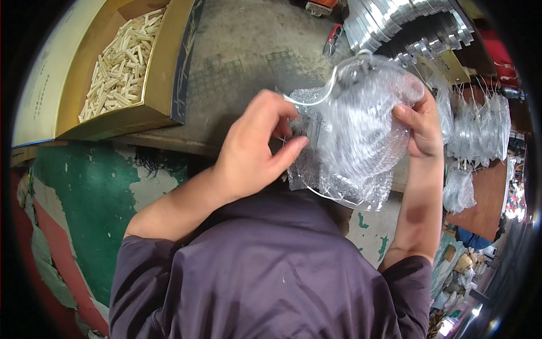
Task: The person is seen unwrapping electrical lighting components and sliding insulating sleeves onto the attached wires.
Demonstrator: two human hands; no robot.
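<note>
A bubble-wrap bag [361, 127], partly smeared by motion, is held up by my right hand [424, 121], its thumb pressed on the bag's right side. What the bag contains is hard to make out. A white cord [316, 103] loops from the bag's top toward my left hand [259, 144]. That hand is just left of the bag, thumb and fingers apart; its fingertips lie near the cord's end, and contact is unclear. Behind and below the held bag, more bubble wrap [370, 195] shows at the table's near edge, with a second white cord [333, 198].
On the table [226, 62], an open box [161, 85] of short cream-coloured sticks [121, 65] stands at left. Red-handled pliers [333, 40] lie near stacked silvery metal parts [389, 22] at the back. Several bubble-wrapped pieces [480, 127] with cords hang at right.
</note>
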